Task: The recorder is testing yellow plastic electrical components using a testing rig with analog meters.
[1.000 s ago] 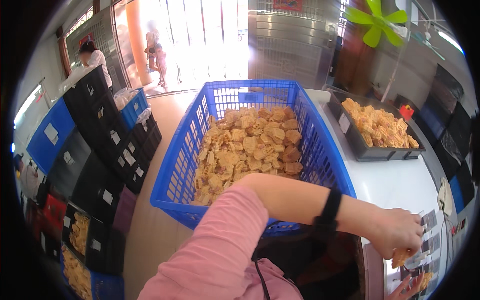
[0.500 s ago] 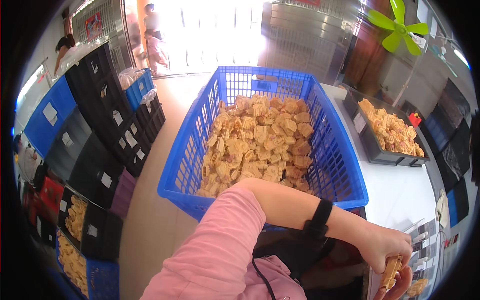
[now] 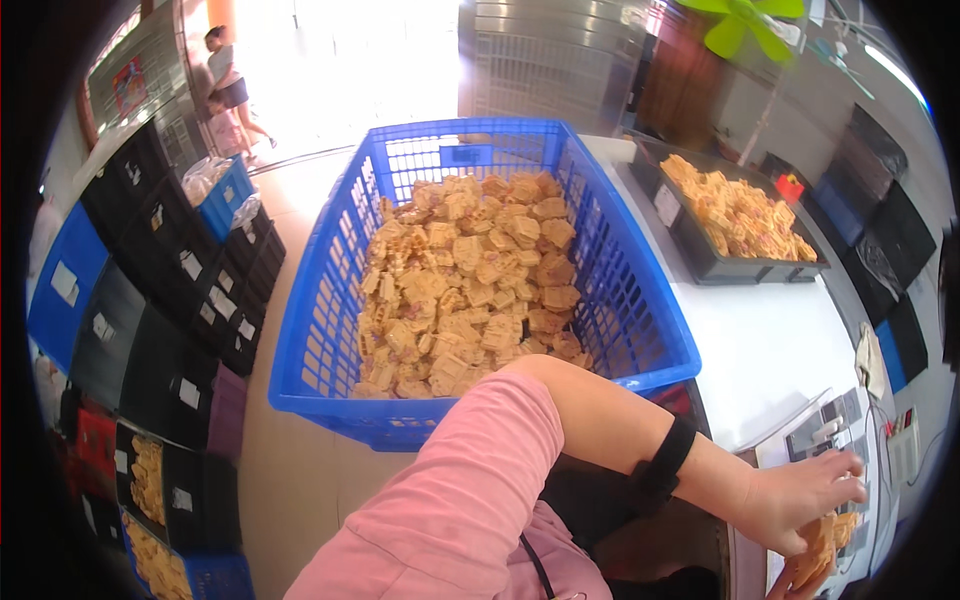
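Observation:
My left arm, in a pink sleeve with a black wristband, reaches across to the lower right. There my left hand has its fingers stretched out and apart, its thumb close to a tan moulded plastic part. Just below, my right hand shows only in part, its fingers closed around that part. Another tan piece lies right beside it. A large blue plastic basket stands in front of me, holding a heap of similar tan parts.
On the white table stands a dark tray of tan parts. Electrical gear sits near my hands. Stacked black and blue crates line the left side. Two people are by the bright doorway, and a green fan hangs upper right.
My left hand has let go of the tan part and spread its fingers, moving slightly right. The view has shifted, so the basket and tray appear further left.

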The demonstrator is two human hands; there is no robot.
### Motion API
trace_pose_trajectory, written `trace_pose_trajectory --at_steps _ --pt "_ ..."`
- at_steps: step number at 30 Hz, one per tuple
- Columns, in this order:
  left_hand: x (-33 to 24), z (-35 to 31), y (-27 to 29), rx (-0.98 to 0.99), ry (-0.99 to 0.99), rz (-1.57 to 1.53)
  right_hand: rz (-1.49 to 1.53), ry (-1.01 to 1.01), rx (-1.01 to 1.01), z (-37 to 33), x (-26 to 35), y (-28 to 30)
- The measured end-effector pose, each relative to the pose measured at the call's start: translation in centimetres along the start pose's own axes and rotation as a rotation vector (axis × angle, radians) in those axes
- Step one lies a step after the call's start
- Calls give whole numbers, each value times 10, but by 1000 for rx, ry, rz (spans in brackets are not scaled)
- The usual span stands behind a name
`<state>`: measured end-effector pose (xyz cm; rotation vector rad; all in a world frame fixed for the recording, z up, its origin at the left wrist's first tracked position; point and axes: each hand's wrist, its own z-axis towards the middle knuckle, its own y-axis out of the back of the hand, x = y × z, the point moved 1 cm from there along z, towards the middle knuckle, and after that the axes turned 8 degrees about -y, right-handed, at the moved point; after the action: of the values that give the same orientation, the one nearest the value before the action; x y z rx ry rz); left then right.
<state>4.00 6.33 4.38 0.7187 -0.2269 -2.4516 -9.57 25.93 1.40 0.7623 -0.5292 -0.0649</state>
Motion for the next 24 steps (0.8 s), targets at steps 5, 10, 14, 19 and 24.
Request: trace_pose_trajectory --at_steps 5,10,14,19,24 --pt "-22 19 -28 -36 -394 -37 -82 -64 -10 3 -13 24" --pt "-34 35 -60 559 -442 -343 -73 -463 -72 -25 1 63" --pt "-32 61 -80 926 -536 -608 -110 -825 -369 -96 16 107" --pt "-42 68 -88 1287 -419 -823 -318 -1131 -947 -231 62 151" --pt "-76 61 -127 1367 -548 -959 -792 -1336 -1523 -398 172 161"
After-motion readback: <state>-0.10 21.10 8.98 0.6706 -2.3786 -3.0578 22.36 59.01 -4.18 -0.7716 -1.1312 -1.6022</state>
